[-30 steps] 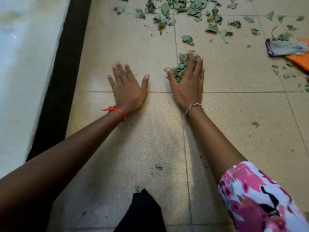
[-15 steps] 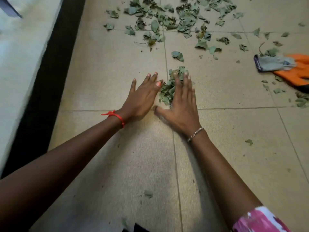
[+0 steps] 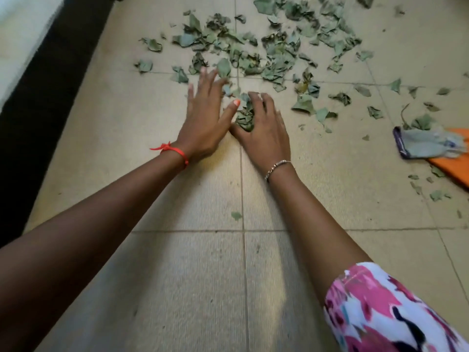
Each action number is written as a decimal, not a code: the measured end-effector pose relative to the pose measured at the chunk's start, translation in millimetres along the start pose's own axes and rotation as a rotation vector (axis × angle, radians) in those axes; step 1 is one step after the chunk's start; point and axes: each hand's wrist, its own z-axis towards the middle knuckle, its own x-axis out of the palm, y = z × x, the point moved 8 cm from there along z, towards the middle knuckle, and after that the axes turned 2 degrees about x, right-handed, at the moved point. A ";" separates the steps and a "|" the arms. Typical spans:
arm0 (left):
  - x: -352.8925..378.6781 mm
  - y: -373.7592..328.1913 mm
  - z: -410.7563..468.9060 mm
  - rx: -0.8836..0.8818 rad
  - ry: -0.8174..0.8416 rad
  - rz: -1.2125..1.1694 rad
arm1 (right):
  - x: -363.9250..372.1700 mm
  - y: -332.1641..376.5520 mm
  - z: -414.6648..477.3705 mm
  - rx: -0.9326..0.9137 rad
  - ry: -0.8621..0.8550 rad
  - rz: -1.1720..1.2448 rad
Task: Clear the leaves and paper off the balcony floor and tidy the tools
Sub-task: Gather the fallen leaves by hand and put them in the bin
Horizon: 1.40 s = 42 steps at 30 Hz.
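With right hand (image 3: 264,134) grasping the leaf clump (image 3: 245,118) and left hand (image 3: 205,120) released, we could spill brittle bits toward six o'clock.

A small heap of dry green leaves (image 3: 245,116) sits between my left hand (image 3: 205,120) and my cupping right hand (image 3: 265,130). More scattered green leaves (image 3: 269,49) lie beyond them. A grey fabric glove (image 3: 429,144) overlaps an orange sheet (image 3: 455,165) at the right edge of the beige tiled floor (image 3: 203,275).

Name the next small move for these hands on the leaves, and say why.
Probably press the left hand in against the small clump so both hands can scoop it. The right hand already curls over that clump, the left lies open beside it, and many scattered leaves lie beyond.
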 end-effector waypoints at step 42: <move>29.5 -26.6 -13.1 -0.177 0.009 -0.415 | -13.0 -16.0 2.1 0.145 -0.069 0.584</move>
